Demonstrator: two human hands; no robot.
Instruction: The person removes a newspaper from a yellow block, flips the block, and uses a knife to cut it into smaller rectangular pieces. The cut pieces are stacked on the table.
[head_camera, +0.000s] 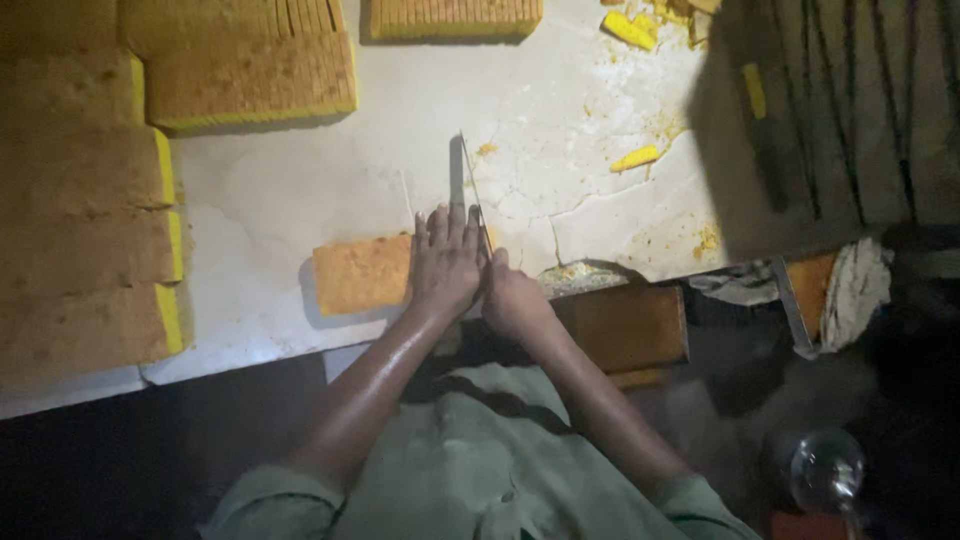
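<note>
1. Left hand (446, 262) lies flat, fingers spread and straight, pressing down on the right end of a rectangular slab of yellow sponge cake with a browned top (362, 273). Nothing is gripped; the palm simply bears on the cake.
2. The slab sits at the near edge of a white, cracked worktop (300, 200), just in front of the person's body.
3. Right hand (512, 297) is clenched around the handle of a long, thin-bladed metal knife (468, 185); the handle itself is hidden inside the fist.
4. The blade runs away from the person, alongside the left hand's fingers, at the right end of the slab. Whether the edge is into the cake cannot be told.
5. Large uncut browned cake sheets with yellow sides (90, 200) fill the left side of the worktop, well apart from the slab.
6. Small yellow cake trimmings (637, 157) and crumbs lie on the far right of the surface.
</note>
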